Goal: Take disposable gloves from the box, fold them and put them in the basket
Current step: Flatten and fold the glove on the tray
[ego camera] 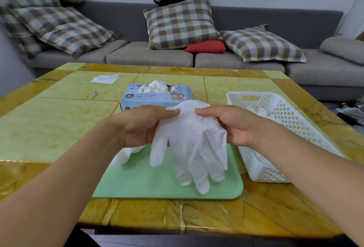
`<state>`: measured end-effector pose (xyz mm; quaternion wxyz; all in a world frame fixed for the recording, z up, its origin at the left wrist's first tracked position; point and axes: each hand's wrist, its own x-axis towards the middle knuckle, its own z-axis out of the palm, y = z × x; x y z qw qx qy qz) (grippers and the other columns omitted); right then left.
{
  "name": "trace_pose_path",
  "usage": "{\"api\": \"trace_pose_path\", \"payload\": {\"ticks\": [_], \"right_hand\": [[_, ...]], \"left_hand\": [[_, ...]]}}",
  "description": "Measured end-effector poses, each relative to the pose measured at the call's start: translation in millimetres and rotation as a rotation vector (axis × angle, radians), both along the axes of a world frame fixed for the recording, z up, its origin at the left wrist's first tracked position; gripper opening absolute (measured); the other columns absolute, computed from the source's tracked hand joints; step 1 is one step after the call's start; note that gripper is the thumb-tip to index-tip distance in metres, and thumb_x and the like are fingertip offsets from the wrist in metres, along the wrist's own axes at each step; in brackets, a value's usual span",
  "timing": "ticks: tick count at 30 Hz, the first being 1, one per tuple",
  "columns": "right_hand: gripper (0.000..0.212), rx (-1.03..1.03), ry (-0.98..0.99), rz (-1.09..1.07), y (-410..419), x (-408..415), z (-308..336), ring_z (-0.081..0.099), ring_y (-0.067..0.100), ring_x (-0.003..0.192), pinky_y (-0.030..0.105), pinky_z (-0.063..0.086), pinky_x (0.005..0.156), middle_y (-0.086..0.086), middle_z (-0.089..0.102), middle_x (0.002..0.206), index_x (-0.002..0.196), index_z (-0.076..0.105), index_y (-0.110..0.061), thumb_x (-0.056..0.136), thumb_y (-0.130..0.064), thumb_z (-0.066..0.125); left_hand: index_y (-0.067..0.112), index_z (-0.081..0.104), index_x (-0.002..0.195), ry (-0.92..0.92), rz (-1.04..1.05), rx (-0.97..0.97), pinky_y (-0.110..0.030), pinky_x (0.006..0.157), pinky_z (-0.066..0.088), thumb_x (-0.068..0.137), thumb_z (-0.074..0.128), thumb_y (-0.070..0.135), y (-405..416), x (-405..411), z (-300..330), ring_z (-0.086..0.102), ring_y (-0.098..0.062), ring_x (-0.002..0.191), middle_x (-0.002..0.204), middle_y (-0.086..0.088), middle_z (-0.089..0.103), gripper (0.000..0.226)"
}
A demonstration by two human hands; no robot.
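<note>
Left hand and right hand pinching cuff of white disposable glove; glove fingers dangling below fingertips. Thin, limp, weightless, likely clingy: grip cuff corners, flatten on green mat.

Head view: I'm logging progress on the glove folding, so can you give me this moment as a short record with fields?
held item: white glove, hanging unfolded, its digits pointing down over the green mat
left hand: grips the glove's cuff edge
right hand: grips the cuff's other side
second glove: lies on the mat under the left hand
glove box: open, gloves sticking out
basket: white, right of the mat, white gloves inside
stage: fold not yet made
</note>
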<state>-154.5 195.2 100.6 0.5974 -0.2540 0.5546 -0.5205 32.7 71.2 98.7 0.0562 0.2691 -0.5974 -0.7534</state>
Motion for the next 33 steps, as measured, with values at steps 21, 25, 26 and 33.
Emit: {"api": "trace_pose_path", "payload": {"ticks": [21,25,26,33], "right_hand": [[0.015,-0.161,1.475,0.728,9.3,-6.8,-34.1,0.066,0.002,0.078,0.027,0.055,0.076,-0.009,0.077,0.088,0.095,0.08,-0.021,0.087,-0.012,0.07],[0.01,-0.106,1.412,0.862,12.7,6.4,-37.2,0.067,0.01,0.079,0.036,0.057,0.078,-0.01,0.074,0.084,0.093,0.078,-0.024,0.087,-0.02,0.071],[0.008,-0.077,1.359,0.914,14.1,8.1,-33.7,0.067,0.009,0.08,0.036,0.057,0.08,-0.01,0.074,0.085,0.092,0.078,-0.025,0.085,-0.025,0.076],[0.041,-0.05,1.346,0.65,7.6,4.2,-19.2,0.064,0.008,0.109,0.032,0.05,0.094,-0.014,0.071,0.118,0.12,0.073,-0.029,0.088,-0.054,0.07]], "left_hand": [[0.031,0.08,0.091,-0.181,-0.4,-1.139,-0.025,0.087,0.052,0.081,0.079,0.015,-8.8,-0.4,-54.4,0.067,-0.001,0.092,0.095,0.021,0.074,0.019],[0.035,0.079,0.09,-0.156,-0.506,-1.175,-0.023,0.097,0.045,0.078,0.081,0.023,1.6,2.3,-58.2,0.059,0.0,0.104,0.108,0.017,0.066,0.017],[0.036,0.078,0.09,-0.164,-0.548,-1.185,-0.021,0.099,0.043,0.076,0.08,0.025,4.6,3.6,-56.4,0.056,0.002,0.106,0.11,0.017,0.064,0.017],[0.031,0.074,0.109,-0.141,-0.322,-1.334,-0.029,0.091,0.048,0.078,0.07,0.052,1.8,-1.3,-53.7,0.06,-0.001,0.104,0.111,0.017,0.068,0.038]]}}
